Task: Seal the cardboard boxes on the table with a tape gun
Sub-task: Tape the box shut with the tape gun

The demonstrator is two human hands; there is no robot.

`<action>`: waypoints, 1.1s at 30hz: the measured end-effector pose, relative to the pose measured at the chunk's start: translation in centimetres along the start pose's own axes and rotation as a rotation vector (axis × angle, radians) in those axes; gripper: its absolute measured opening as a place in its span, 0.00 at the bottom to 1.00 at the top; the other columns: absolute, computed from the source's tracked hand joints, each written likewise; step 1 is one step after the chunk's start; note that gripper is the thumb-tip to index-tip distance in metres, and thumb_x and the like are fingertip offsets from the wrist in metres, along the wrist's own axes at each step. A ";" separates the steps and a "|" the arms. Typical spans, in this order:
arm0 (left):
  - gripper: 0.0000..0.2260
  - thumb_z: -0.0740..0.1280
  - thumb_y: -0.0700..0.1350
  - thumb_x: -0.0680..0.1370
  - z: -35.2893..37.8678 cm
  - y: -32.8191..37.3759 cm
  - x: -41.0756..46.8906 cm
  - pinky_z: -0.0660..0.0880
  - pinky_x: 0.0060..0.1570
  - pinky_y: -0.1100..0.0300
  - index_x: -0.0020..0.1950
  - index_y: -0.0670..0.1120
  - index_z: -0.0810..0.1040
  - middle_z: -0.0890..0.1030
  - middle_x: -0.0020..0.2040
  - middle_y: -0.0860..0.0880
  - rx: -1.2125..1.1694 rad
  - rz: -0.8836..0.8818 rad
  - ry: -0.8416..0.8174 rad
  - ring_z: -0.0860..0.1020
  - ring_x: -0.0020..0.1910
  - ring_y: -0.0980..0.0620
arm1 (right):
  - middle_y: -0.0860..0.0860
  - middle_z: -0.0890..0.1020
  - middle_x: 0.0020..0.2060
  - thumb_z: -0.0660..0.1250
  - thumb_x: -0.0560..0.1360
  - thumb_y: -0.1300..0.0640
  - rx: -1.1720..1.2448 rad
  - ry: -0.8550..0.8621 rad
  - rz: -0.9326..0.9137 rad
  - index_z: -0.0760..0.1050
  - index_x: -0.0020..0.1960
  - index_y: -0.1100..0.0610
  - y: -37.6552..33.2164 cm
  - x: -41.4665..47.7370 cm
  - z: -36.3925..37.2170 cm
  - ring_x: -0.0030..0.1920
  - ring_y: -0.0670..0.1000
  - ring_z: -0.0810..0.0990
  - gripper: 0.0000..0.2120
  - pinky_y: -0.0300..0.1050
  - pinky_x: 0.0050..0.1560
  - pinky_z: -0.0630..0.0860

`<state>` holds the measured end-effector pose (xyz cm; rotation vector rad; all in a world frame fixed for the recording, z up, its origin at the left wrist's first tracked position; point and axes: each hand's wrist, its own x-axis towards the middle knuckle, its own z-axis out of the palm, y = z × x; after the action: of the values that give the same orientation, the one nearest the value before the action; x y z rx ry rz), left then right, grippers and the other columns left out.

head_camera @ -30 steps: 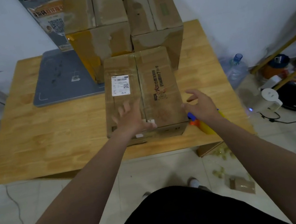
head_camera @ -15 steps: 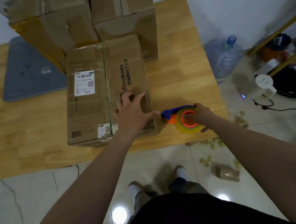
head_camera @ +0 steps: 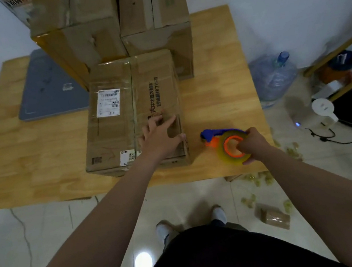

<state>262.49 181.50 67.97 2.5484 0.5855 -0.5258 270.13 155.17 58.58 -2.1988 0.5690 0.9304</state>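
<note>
A low brown cardboard box (head_camera: pixel 121 128) lies near the front edge of a pale wooden table (head_camera: pixel 37 164), with a white shipping label (head_camera: pixel 108 102) on its left top flap. The print on the label and on the right flap is too blurred to read. The left hand (head_camera: pixel 159 136) rests flat on the box top by the near right corner, fingers spread apart.

Just right of the box, apart from it, a blue-and-orange tape gun (head_camera: pixel 222 141) with a yellowish clear roll sits on the table. The right hand (head_camera: pixel 254 144) grips it, fingers curled round the roll. Its handle is hidden under that hand, and a fingertip possibly reaches into the orange core.

Behind the low box stand a taller brown carton (head_camera: pixel 79 38) and a second brown carton (head_camera: pixel 154 32), both cut off by the upper edge.
</note>
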 end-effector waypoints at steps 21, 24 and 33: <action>0.11 0.63 0.54 0.84 -18.0 1.6 -8.0 0.75 0.47 0.55 0.53 0.49 0.82 0.85 0.47 0.53 -1.197 0.008 0.020 0.83 0.42 0.51 | 0.52 0.81 0.53 0.62 0.72 0.76 0.823 -0.154 -0.577 0.73 0.70 0.42 -16.1 -20.5 -1.4 0.54 0.60 0.82 0.36 0.69 0.39 0.82; 0.11 0.63 0.53 0.85 -19.9 0.8 -9.4 0.76 0.47 0.55 0.53 0.50 0.82 0.86 0.50 0.52 -1.215 0.045 0.028 0.83 0.43 0.51 | 0.53 0.80 0.58 0.60 0.73 0.76 0.834 -0.186 -0.615 0.73 0.70 0.39 -17.0 -22.3 -0.4 0.56 0.61 0.81 0.38 0.67 0.38 0.83; 0.20 0.63 0.64 0.81 -21.7 -2.1 -10.5 0.79 0.53 0.48 0.54 0.48 0.80 0.85 0.48 0.50 -1.270 -0.002 -0.014 0.83 0.45 0.48 | 0.54 0.79 0.59 0.61 0.73 0.77 0.798 -0.242 -0.718 0.76 0.66 0.39 -17.8 -25.8 2.0 0.54 0.60 0.82 0.36 0.66 0.38 0.82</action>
<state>258.21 191.20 89.70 1.3309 0.6241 -0.0744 263.35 171.97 84.23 -1.3633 -0.0117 0.4447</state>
